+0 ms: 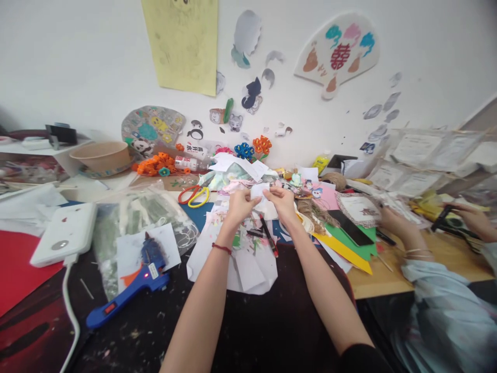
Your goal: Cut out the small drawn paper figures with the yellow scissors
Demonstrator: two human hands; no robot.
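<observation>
Both of my hands pinch a small piece of white paper (pixel 259 192) over the middle of the table. At its left edge is my left hand (pixel 241 205), closed on it, with a red cord on the wrist. My right hand (pixel 282 203) grips the paper's right side between thumb and fingers. Below them, white paper sheets (pixel 248 274) lie scattered with coloured scraps. A black and red pen (pixel 268 235) rests on these sheets. Scissors with red and yellow handles (pixel 200 197) lie left of my hands.
A blue glue gun (pixel 135 292) with a lit light rests on paper at left, near a white corded device (pixel 66 233). Heaped paper and cut-outs (pixel 236 168) stand behind my hands. At right, a co-worker's hands (pixel 404 228) work beside a dark phone (pixel 351 228).
</observation>
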